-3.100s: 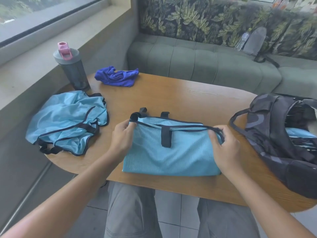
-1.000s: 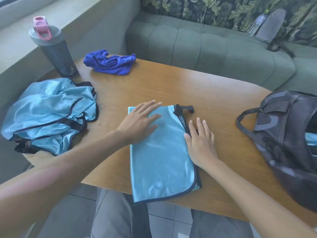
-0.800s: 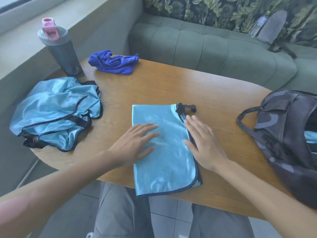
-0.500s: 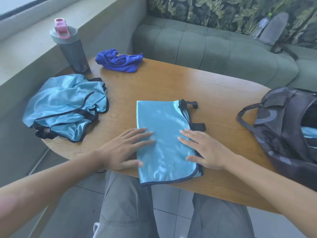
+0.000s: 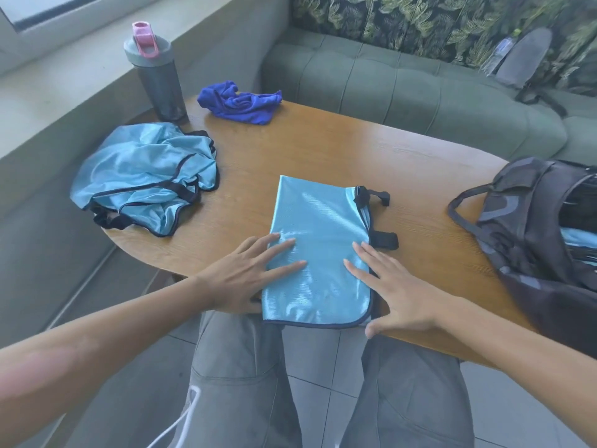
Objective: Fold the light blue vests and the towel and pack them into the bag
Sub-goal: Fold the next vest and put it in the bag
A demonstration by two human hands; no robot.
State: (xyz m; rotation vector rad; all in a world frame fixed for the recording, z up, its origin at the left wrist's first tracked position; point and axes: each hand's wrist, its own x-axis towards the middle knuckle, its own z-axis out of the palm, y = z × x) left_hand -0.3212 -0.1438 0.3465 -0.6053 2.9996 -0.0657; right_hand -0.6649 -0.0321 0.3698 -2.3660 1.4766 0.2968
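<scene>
Two flat-fingered hands, left hand (image 5: 248, 276) and right hand (image 5: 395, 291), each grip open and clasping nothing, press the glossy folded vest (image 5: 319, 253) at the oval wooden desk's (image 5: 323, 150) near edge, between crumpled vests (image 5: 145, 176) and the dark bag (image 5: 542, 240), with the towel (image 5: 239, 103) and a bottle (image 5: 158, 72) beyond.

Wooden table (image 5: 323, 150) bears vests (image 5: 319, 253), towel (image 5: 240, 103), bottle (image 5: 158, 72), bag (image 5: 529, 240).

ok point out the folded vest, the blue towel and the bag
folded vest (image 5: 319, 253), head view, middle of top panel
blue towel (image 5: 240, 103), head view, centre of crumpled heap
bag (image 5: 529, 227), head view, dark outer side
</scene>
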